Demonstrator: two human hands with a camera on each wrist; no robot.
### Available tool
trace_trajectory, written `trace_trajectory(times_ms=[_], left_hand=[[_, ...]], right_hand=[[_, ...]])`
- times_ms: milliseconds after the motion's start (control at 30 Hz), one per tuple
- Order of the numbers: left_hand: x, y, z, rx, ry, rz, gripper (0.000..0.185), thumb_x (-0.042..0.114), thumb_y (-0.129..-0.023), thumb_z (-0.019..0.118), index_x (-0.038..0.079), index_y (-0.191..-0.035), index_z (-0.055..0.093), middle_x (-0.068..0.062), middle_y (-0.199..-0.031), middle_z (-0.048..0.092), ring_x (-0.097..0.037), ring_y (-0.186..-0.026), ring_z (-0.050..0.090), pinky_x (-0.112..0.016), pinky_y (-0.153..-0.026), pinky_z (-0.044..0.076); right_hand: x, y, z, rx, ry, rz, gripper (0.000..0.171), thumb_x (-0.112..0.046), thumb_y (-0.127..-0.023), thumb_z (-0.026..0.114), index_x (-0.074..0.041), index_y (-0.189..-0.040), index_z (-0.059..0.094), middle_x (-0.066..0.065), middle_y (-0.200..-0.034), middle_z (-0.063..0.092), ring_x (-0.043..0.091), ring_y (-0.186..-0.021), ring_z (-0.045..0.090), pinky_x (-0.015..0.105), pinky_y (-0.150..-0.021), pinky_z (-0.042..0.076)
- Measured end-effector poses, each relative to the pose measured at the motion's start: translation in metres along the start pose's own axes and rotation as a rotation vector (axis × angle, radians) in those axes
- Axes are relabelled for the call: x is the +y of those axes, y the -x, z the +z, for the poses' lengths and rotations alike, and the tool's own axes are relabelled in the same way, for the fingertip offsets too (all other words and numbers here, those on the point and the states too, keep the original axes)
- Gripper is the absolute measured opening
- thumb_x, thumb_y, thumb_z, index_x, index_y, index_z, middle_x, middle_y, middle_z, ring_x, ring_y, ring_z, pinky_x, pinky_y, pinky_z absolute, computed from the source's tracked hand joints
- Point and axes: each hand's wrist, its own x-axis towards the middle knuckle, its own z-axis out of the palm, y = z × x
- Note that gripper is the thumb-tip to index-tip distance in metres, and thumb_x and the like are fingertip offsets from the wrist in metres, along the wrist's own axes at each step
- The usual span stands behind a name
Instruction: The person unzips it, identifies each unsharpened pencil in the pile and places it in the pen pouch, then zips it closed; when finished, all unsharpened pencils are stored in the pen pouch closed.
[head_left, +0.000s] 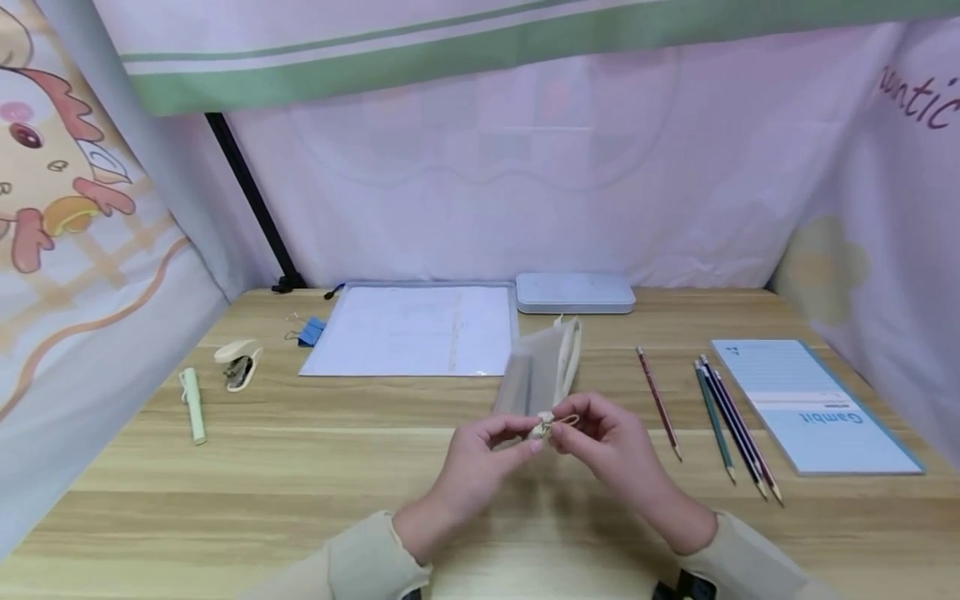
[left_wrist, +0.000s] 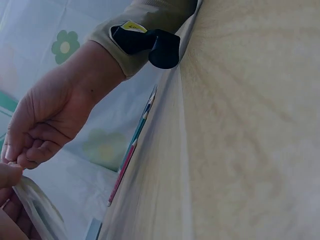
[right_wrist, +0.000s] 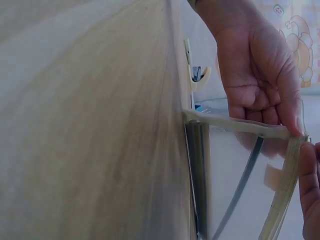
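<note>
A translucent mesh zip pouch (head_left: 531, 367) with a cream zipper edge stands tilted above the table in the head view, its near end raised. My left hand (head_left: 483, 454) pinches that near corner between thumb and fingers. Close against it, my right hand (head_left: 618, 446) pinches the zipper pull, whose thin cord loop (head_left: 572, 419) shows at the fingertips. In the right wrist view the pouch's mesh side (right_wrist: 232, 165) shows long dark strips within or behind it, and the left hand (right_wrist: 257, 70) holds its top edge. The left wrist view shows only part of the pouch (left_wrist: 40, 207).
Right of the pouch lie a red pencil (head_left: 660, 404), several more pencils (head_left: 738, 429) and a blue notebook (head_left: 817, 408). Behind are a papered clear folder (head_left: 408, 329) and a pale case (head_left: 575, 293). Leftward sit a blue binder clip (head_left: 311, 332), a stapler (head_left: 240, 367) and a green pen (head_left: 193, 406).
</note>
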Motion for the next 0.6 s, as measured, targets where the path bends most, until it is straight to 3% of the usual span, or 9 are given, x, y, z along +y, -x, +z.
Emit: trace_trajectory(times_ms=[167, 400, 600], left_hand=[[0.0, -0.001, 0.001, 0.017, 0.102, -0.032, 0.024, 0.001, -0.081, 0.067, -0.005, -0.104, 0.066, -0.019, -0.101, 0.066, -0.014, -0.088, 0.063, -0.023, -0.079, 0.054], [0.002, -0.001, 0.0, 0.016, 0.145, -0.029, 0.022, -0.001, -0.08, 0.066, -0.009, -0.101, 0.065, -0.019, -0.098, 0.067, -0.009, -0.083, 0.063, -0.022, -0.077, 0.054], [0.004, 0.001, -0.001, 0.013, 0.161, -0.035, 0.022, -0.002, -0.08, 0.066, -0.01, -0.1, 0.064, -0.011, -0.092, 0.068, -0.007, -0.079, 0.061, -0.02, -0.074, 0.053]], right_hand=[[-0.004, -0.005, -0.004, -0.038, -0.018, 0.078, 0.011, -0.007, -0.084, 0.066, 0.001, -0.091, 0.062, 0.013, -0.076, 0.064, 0.01, -0.063, 0.061, 0.027, -0.058, 0.056], [-0.01, -0.014, -0.018, -0.168, -0.043, 0.18, 0.017, -0.009, -0.085, 0.066, 0.005, -0.092, 0.06, 0.019, -0.079, 0.062, 0.012, -0.064, 0.061, 0.027, -0.059, 0.056], [-0.013, -0.018, -0.028, -0.23, -0.077, 0.271, 0.022, -0.01, -0.084, 0.066, 0.008, -0.094, 0.059, 0.02, -0.077, 0.06, 0.014, -0.063, 0.06, 0.028, -0.059, 0.056]])
